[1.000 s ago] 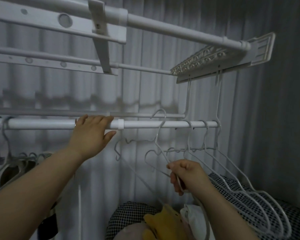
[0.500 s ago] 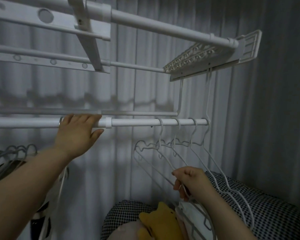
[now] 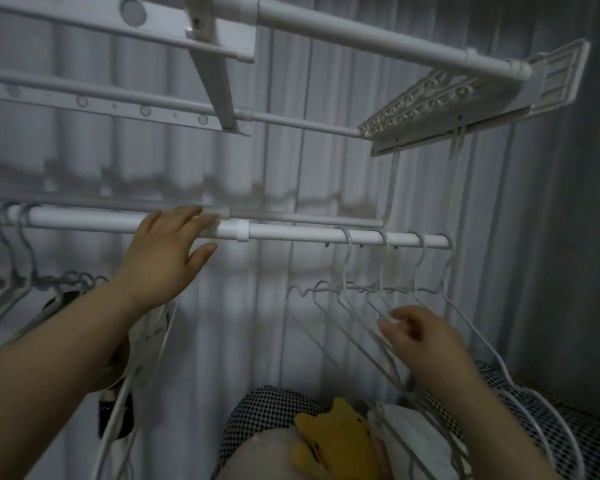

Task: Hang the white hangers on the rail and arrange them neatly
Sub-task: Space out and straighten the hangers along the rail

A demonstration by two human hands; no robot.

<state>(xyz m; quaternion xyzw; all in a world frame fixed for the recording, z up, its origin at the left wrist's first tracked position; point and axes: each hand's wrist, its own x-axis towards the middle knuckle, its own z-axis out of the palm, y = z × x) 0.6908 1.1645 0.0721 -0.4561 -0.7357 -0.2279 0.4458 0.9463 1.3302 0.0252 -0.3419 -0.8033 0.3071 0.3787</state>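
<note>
I have my left hand (image 3: 163,258) up at the rail (image 3: 291,234). Its fingers (image 3: 187,216) lie straight and close together across the top of the tube, with the thumb spread away underneath. They rest there and pinch nothing. Just right of those fingertips a white collar (image 3: 243,232) joins two sections of the rail.

Farther right of them, four white hangers (image 3: 346,258) hang by their hooks side by side, the last one at the rail's end. Their shoulder wires overlap below the hooks and slope down to the right.

My right hand (image 3: 420,341) is low, under those hooks. Its fingers (image 3: 392,323) are loosely curled, the thumb and forefinger close together right at the shoulder wires of the nearer hangers. I cannot tell from here whether they pinch a wire or only brush it.

Left of my left fingers, more hangers (image 3: 28,251) hook over the far end of the rail, blurred. Above both hands runs the white drying rack (image 3: 361,32), with a clip panel (image 3: 430,98) above the right fingers. A pale curtain (image 3: 291,168) hangs behind everything. Below the right fingers lie a black-and-white checked fabric (image 3: 267,407) and something soft and yellow (image 3: 329,441), with the hangers' lower wires passing over the checked fabric.
</note>
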